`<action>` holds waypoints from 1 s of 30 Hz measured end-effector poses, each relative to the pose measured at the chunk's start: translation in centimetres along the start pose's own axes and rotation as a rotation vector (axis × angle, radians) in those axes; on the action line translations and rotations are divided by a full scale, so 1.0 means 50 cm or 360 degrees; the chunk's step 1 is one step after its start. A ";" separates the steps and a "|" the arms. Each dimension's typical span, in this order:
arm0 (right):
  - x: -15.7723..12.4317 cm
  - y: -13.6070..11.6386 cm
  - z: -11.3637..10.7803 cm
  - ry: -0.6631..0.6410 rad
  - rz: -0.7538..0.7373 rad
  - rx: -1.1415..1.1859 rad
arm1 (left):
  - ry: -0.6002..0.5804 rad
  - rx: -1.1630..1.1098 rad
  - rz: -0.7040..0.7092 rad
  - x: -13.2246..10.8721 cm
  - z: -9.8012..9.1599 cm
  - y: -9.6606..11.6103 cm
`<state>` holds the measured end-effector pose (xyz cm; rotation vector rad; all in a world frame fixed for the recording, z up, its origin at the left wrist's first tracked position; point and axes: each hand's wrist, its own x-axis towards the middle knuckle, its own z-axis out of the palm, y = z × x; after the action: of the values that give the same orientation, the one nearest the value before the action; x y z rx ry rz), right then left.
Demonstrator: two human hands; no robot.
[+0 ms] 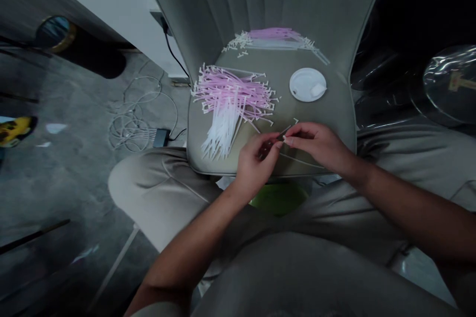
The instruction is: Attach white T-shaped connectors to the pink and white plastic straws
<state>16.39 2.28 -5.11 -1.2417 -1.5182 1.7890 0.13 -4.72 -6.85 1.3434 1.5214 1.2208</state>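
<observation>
Our left hand and right hand meet just above the near edge of the seat, both pinching a thin white plastic strip between thumb and forefinger, with the other fingers curled. The strip's long axis slants from the left hand toward the far right, ending in a small T-shaped tip beyond the right hand. Below the right hand, a long pale strand runs toward the right; we cannot tell whether it belongs to the same strip.

Just far of the hands, a loose heap of thin pink-and-white T-ended plastic strips lies on the grey-green upholstered chair seat, its white ends fanning toward us. To its right sits a round white plastic lid holding a small white scrap. Farther off, a second bundle of pink and white strips lies along the back of the seat. Near us, a green bowl shows below the seat's near edge, its contents hidden. To the right lies clear plastic sheeting. On the grey floor at left, a coiled white cable lies beside a small black device.
</observation>
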 end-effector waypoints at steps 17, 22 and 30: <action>-0.006 0.009 0.010 -0.0304 0.0121 0.0232 | 0.0023 0.0390 0.0634 -0.004 -0.012 -0.005; -0.010 0.010 0.015 -0.0283 0.0076 0.0271 | 0.0028 0.0370 0.0598 -0.005 -0.008 -0.005; -0.015 0.006 0.018 -0.0313 0.0079 0.0265 | 0.0091 0.0202 0.0537 -0.016 0.003 -0.002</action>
<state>16.03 1.11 -5.18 -1.0576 -1.4163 2.0762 0.38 -5.49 -7.05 1.7145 1.4714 1.3957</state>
